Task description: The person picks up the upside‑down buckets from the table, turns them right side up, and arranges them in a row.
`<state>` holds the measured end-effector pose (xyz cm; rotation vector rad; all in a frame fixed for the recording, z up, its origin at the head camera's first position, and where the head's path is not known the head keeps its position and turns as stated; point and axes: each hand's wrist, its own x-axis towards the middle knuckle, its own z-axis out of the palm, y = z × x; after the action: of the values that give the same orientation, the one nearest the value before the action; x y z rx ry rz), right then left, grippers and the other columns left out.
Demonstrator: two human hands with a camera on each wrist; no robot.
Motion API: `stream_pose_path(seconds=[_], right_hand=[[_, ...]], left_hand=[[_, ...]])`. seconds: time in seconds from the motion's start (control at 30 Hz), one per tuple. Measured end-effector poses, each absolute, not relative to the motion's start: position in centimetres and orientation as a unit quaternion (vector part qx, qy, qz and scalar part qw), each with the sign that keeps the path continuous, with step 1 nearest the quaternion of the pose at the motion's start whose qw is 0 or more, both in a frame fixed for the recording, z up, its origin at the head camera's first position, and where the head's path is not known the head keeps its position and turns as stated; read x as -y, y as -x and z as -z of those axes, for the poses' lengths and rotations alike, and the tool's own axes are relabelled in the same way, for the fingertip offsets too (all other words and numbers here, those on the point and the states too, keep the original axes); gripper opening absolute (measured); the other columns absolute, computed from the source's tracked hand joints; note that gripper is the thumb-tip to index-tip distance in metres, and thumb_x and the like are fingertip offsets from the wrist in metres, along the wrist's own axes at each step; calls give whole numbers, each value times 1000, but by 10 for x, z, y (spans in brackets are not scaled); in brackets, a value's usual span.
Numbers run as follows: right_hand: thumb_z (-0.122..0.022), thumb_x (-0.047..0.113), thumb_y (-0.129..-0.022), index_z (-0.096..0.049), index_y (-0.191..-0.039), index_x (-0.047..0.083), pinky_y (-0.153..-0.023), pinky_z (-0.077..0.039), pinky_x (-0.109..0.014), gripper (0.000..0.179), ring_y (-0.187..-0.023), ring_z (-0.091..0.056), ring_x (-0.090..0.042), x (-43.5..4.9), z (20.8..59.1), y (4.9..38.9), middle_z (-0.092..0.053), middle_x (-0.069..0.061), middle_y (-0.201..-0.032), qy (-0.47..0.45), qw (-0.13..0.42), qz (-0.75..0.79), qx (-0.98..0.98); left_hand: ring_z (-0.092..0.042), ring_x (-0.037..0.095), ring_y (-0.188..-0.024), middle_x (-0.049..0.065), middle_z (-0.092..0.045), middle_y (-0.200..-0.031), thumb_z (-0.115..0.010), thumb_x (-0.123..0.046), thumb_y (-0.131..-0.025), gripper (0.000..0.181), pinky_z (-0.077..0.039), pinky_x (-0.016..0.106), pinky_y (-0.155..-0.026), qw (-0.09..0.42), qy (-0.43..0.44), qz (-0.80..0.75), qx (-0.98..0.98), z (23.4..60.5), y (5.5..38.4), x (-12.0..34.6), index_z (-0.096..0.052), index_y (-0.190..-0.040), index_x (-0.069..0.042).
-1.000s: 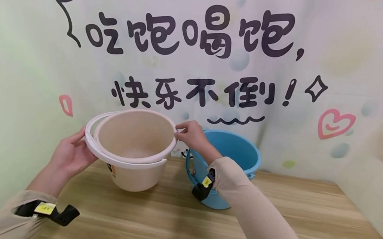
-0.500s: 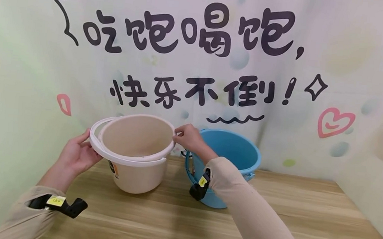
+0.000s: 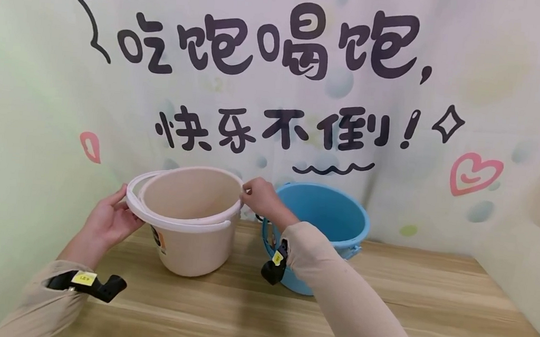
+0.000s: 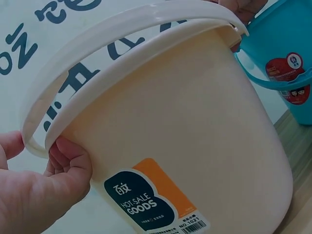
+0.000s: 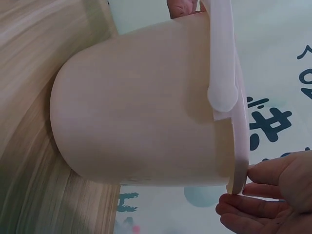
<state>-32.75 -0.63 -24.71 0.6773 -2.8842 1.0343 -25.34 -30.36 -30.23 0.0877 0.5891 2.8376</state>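
Observation:
A pale pink bucket (image 3: 194, 247) with a white handle (image 3: 170, 221) lying along its rim is at the left of the table. My left hand (image 3: 111, 222) holds its left side; in the left wrist view, curled fingers (image 4: 68, 158) sit under the rim and the thumb meets the handle. On the opposite side, my right hand (image 3: 265, 197) pinches the rim between thumb and fingers, as the right wrist view also shows. The bucket's base appears to be on the wood. Behind my right forearm stands a blue bucket (image 3: 323, 215), partly hidden and not touched by a hand that I can see.
The wood-grain table (image 3: 412, 301) runs back to a printed cloth backdrop (image 3: 450, 61) with large dark lettering. A pale side wall (image 3: 17, 170) rises close to my left hand. The blue bucket's handle (image 4: 273, 85) hangs down its front.
Both hands have brought the pink bucket down and slightly right, then settled. Its rim now sits lower in the head view. The blue bucket has stayed in place.

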Motion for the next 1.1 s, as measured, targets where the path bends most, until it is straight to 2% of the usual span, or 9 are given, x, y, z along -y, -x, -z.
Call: stream_pose_path(seconds=[0.27, 0.47, 0.77, 1.1], right_hand=[[-57, 9, -91, -65, -107, -3, -61, -50, -24, 22, -73, -59, -19, 11, 242, 325, -64, -14, -102, -212, 4, -324, 922], [-56, 9, -91, -67, -98, -3, -60, -48, -24, 18, -68, -57, -17, 12, 241, 323, -65, -13, -95, -213, 5, -318, 924], [-57, 10, -91, -68, -96, -3, -58, -48, -23, 17, -66, -56, -17, 10, 243, 324, -65, -12, -91, -214, 16, -311, 926], [-57, 9, -90, -68, -96, -3, -57, -47, -23, 17, -64, -55, -16, 9, 243, 323, -65, -12, -89, -218, 19, -309, 926]], left_hand=[[-55, 24, -102, 13, -58, -107, -39, -25, -98, 33, -43, 42, -87, 135, -82, -965, -207, 309, 256, 312, -58, -104, 2], [-56, 23, -94, 12, -58, -99, -37, -20, -99, 29, -45, 39, -83, 130, -74, -961, -234, 318, 256, 319, -57, -98, 1], [-57, 17, -88, 7, -59, -94, -33, -20, -99, 34, -46, 31, -80, 126, -80, -938, -312, 334, 257, 322, -63, -93, -4], [-56, 14, -85, 4, -57, -91, -36, -21, -99, 32, -46, 28, -77, 124, -30, -917, -378, 354, 265, 326, -62, -89, -7]])
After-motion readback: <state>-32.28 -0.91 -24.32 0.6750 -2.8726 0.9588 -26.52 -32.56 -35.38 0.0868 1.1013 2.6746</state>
